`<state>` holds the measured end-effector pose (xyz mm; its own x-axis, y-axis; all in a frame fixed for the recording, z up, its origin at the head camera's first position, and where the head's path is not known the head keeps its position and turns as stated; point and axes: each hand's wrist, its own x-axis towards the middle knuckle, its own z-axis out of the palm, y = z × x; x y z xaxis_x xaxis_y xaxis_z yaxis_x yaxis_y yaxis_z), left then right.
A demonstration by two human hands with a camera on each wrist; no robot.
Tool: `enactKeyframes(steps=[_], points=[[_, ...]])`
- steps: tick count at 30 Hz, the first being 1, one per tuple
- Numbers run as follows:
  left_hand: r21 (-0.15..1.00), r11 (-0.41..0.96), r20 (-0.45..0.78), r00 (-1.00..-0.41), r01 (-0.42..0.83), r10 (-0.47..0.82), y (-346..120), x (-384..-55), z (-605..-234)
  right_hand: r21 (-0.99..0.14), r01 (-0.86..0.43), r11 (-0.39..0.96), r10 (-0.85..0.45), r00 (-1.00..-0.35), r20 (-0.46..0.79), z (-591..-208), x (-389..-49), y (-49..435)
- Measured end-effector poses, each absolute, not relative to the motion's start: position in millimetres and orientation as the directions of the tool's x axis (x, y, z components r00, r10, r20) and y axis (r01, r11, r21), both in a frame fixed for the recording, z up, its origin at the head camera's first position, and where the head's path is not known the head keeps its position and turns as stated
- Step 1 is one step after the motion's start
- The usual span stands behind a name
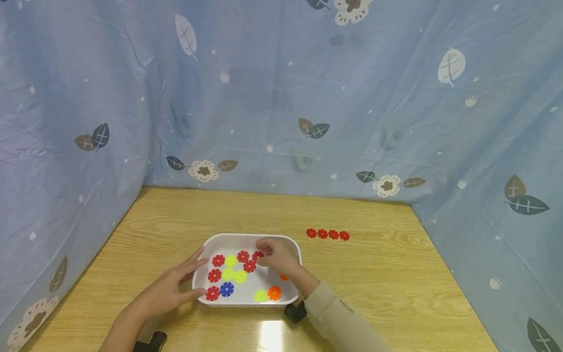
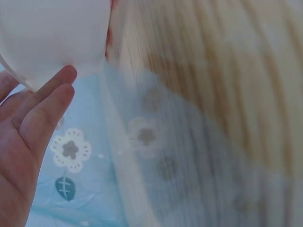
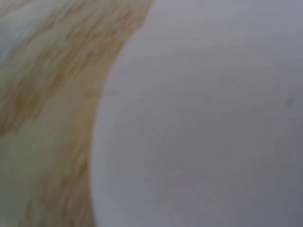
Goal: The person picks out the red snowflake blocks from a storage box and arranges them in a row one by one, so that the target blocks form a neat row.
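A white tray (image 1: 246,301) holds several flat, notched plastic discs in red, yellow-green, blue and orange. My left hand (image 1: 176,283) is spread at the tray's left end, fingers at the rim and thumb by the near left corner. In the left wrist view, the left hand (image 2: 28,127) has its fingers against the tray's outer wall (image 2: 57,38). Inside the tray, my right hand (image 1: 279,256) reaches over a red disc (image 1: 257,256), thumb and finger apart around it. The right wrist view has only the blurred tray (image 3: 199,118); no hand is visible there.
Several red discs (image 1: 328,234) lie in a row on the wooden table (image 1: 374,274), beyond the tray's far right corner. A blue patterned curtain (image 1: 264,98) rises behind the table and along both sides. Inside the tray, a blue disc (image 1: 227,289) is near the left end.
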<state>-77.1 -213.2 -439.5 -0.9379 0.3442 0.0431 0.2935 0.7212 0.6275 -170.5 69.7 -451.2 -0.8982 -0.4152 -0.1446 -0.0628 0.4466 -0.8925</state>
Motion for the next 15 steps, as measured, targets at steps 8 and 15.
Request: enactKeyframes(steps=[8,15], points=[[0.630,0.719,0.041,-0.938,0.291,0.344,-212.6,-76.5,-438.0,-0.826,-0.129,0.548,-0.424,-0.894,-0.141,-454.5,-169.8,69.4],[0.615,0.724,0.063,-0.935,0.311,0.348,-212.8,-76.7,-438.6,-0.743,-0.213,0.634,-0.442,-0.889,-0.122,-453.1,-167.3,67.3]])
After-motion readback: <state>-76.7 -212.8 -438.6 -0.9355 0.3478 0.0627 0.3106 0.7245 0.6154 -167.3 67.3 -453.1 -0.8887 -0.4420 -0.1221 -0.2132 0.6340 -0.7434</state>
